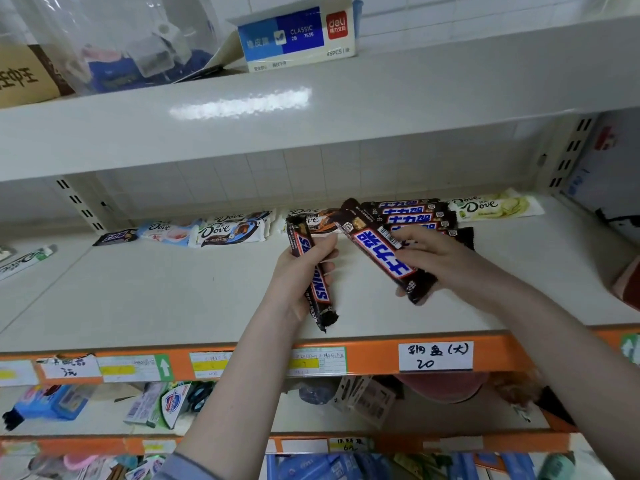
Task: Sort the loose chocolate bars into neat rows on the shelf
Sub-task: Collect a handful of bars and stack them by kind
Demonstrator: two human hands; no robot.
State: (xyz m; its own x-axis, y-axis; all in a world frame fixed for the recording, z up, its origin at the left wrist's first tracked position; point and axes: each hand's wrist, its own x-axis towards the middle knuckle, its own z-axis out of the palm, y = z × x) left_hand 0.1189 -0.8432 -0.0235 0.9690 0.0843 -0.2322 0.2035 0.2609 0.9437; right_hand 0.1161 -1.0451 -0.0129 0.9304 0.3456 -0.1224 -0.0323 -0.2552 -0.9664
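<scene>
The left hand [304, 268] grips a dark brown Snickers bar [311, 271] with blue lettering, while the right hand [436, 258] holds another [384, 252] at 1 o'clock. Behind them, stacked Snickers bars [412, 211] and white Dove bars [228, 232] line the back of the cream shelf [156, 289], whose orange edge [370, 355] carries paper labels.

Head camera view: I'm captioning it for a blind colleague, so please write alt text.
A person's left hand and right hand each hold a dark brown Snickers bar, left bar and right bar, above a pale metal shelf. Behind lie a row of stacked Snickers bars and white Dove chocolate bars.
</scene>
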